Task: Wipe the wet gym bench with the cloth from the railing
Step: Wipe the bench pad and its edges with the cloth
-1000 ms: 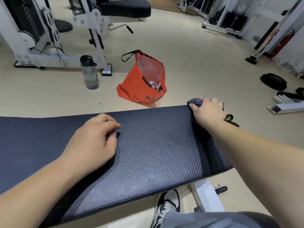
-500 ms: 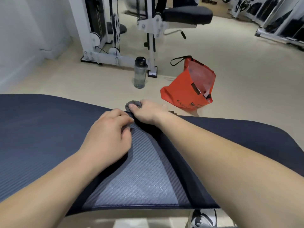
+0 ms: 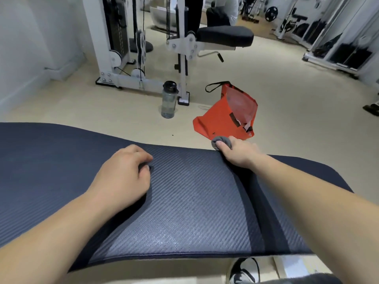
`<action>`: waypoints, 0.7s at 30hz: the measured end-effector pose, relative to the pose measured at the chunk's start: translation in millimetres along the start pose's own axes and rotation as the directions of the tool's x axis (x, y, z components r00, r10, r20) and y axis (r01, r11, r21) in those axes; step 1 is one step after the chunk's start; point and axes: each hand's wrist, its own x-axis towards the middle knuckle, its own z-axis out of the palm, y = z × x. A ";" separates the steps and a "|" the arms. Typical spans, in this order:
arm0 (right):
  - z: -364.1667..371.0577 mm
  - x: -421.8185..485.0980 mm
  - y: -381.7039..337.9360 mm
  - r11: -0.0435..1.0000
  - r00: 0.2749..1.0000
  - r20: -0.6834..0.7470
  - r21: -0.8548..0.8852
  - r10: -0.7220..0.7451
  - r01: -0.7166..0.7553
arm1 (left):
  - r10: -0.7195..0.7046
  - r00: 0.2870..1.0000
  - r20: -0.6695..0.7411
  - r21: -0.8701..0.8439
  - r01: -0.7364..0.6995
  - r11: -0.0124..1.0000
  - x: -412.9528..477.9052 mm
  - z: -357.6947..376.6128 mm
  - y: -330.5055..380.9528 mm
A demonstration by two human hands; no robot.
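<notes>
A dark navy gym bench pad (image 3: 194,206) with a ribbed weave spans the view from left to right. Its middle patch shines lighter than the rest. My right hand (image 3: 239,154) grips a bunched grey cloth (image 3: 221,140) and presses it on the pad's far edge, right of centre. Most of the cloth is hidden under the fingers. My left hand (image 3: 123,177) rests on the pad left of centre with loosely curled fingers, fingertips on the surface, holding nothing.
On the beige floor beyond the bench stand a clear water bottle (image 3: 169,101) and an orange bag (image 3: 223,117). A white cable machine with a black seat (image 3: 224,35) stands further back. More racks line the right wall. My shoe (image 3: 243,271) shows under the near edge.
My right hand slid the cloth left along the far edge until it met my left hand, then back to the right. My left hand stayed in place on the pad.
</notes>
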 end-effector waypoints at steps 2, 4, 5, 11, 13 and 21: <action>-1.2 0.3 -5.0 0.999 0.998 0.018 -0.004 0.054 -0.054 | -0.008 0.999 0.039 0.052 0.006 0.999 -8.9 -6.6 -8.4; -1.1 -0.4 -26.2 0.997 0.997 0.021 -0.017 0.079 -0.079 | -0.044 0.997 0.065 0.110 0.037 0.993 -18.4 -16.0 -19.2; -0.2 -1.5 -40.7 0.998 0.998 0.011 -0.024 0.067 -0.066 | -0.074 0.995 0.074 0.144 0.063 0.988 -22.6 -21.5 -25.2; 25.8 -8.7 -181.1 0.977 0.977 -0.070 0.054 -0.201 0.205 | -0.320 0.943 0.095 0.309 0.278 0.910 -35.9 -59.6 -61.3; 33.9 -16.4 -238.4 0.956 0.957 -0.072 0.060 -0.282 0.287 | -0.384 0.920 0.075 0.310 0.345 0.886 -39.1 -73.2 -75.3; 40.0 5.8 -395.4 0.924 0.925 -0.012 0.047 -0.380 0.380 | -0.531 0.844 -0.077 0.163 0.536 0.828 -62.6 -119.5 -148.5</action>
